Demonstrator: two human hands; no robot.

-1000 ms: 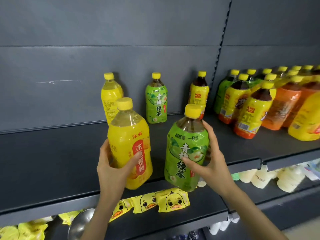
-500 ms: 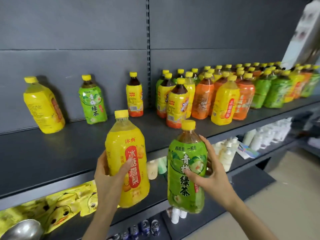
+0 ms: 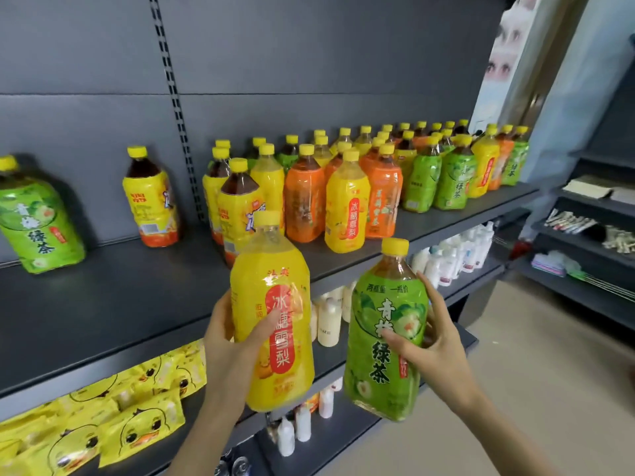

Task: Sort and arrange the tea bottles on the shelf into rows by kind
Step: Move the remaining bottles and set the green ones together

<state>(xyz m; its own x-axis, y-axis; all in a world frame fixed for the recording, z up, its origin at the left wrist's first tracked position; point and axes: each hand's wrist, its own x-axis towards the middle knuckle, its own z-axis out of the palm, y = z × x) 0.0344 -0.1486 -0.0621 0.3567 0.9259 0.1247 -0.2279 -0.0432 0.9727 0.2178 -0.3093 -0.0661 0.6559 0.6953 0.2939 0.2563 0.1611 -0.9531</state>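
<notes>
My left hand point(image 3: 237, 341) grips a yellow pear-drink bottle point(image 3: 271, 314) in front of the dark shelf point(image 3: 113, 304). My right hand point(image 3: 436, 348) grips a green-tea bottle point(image 3: 385, 338) beside it, lower and tilted slightly right. Both bottles are held in the air, clear of the shelf. On the shelf's left part stand a lone green-tea bottle point(image 3: 34, 218) and a yellow-and-red iced-tea bottle point(image 3: 151, 197). To the right, a mixed crowd of several yellow, orange and green bottles point(image 3: 347, 201) fills the shelf up to its end.
A lower shelf holds yellow duck-print packets point(image 3: 113, 417) at left and small white bottles point(image 3: 326, 321) under my hands. Further white bottles point(image 3: 457, 252) sit to the right. A second dark rack point(image 3: 584, 242) with small goods stands at the far right, beige floor between.
The view has swung right along the shelf, and both held bottles travelled with it. The lone yellow bottle at far left has left the view. My grips are unchanged.
</notes>
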